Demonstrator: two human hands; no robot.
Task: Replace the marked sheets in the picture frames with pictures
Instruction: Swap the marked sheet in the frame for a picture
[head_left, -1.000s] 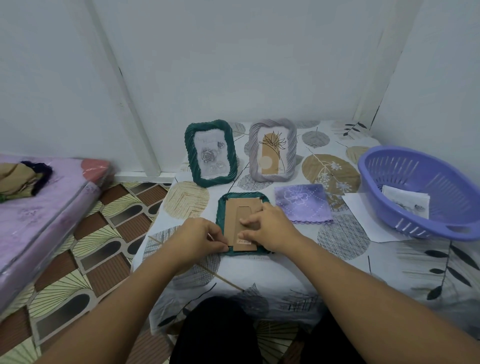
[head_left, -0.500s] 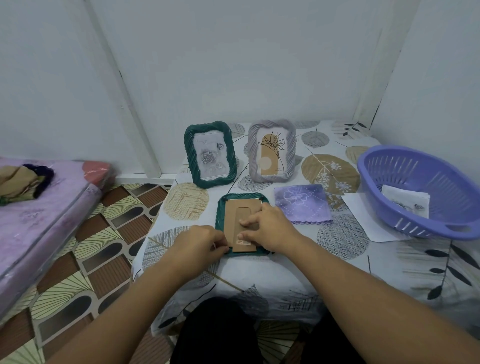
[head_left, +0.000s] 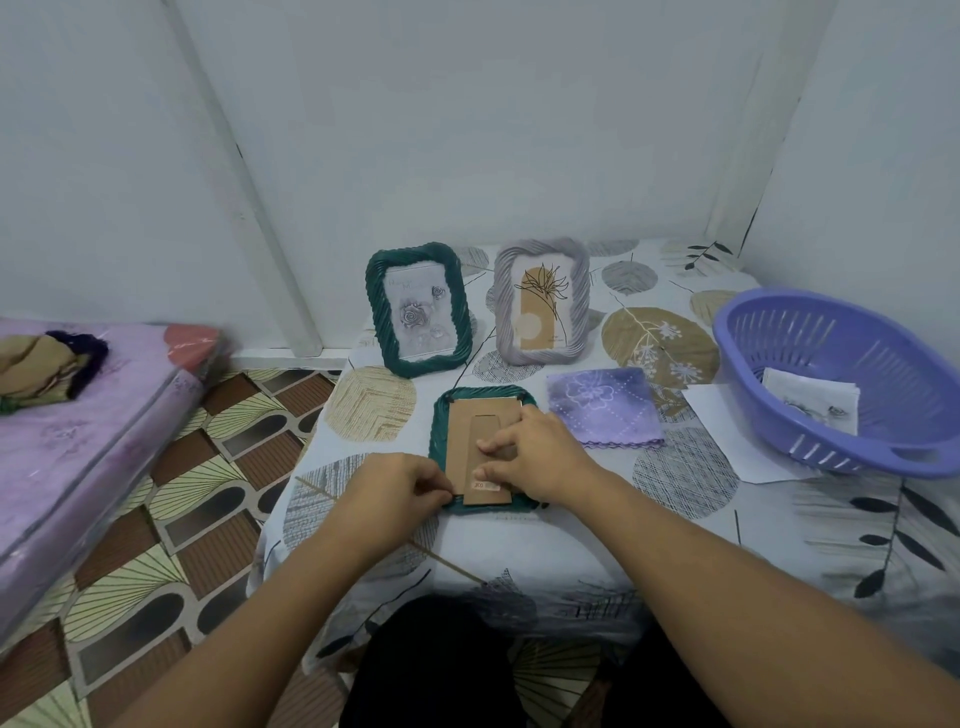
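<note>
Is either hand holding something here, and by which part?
Left hand pinches at the near-left corner of the face-down green frame; right hand presses its cardboard backing, gripping nothing.

I can read no text for certain. A small red-and-white sticker (head_left: 485, 486) on the cardboard back (head_left: 483, 431) of the frame under my hands carries print too blurred to read, as does faint lettering in the standing green frame's picture (head_left: 418, 317).

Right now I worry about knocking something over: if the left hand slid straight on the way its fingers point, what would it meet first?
The left hand points right across the face-down frame; it would likely meet the right hand first.
</note>
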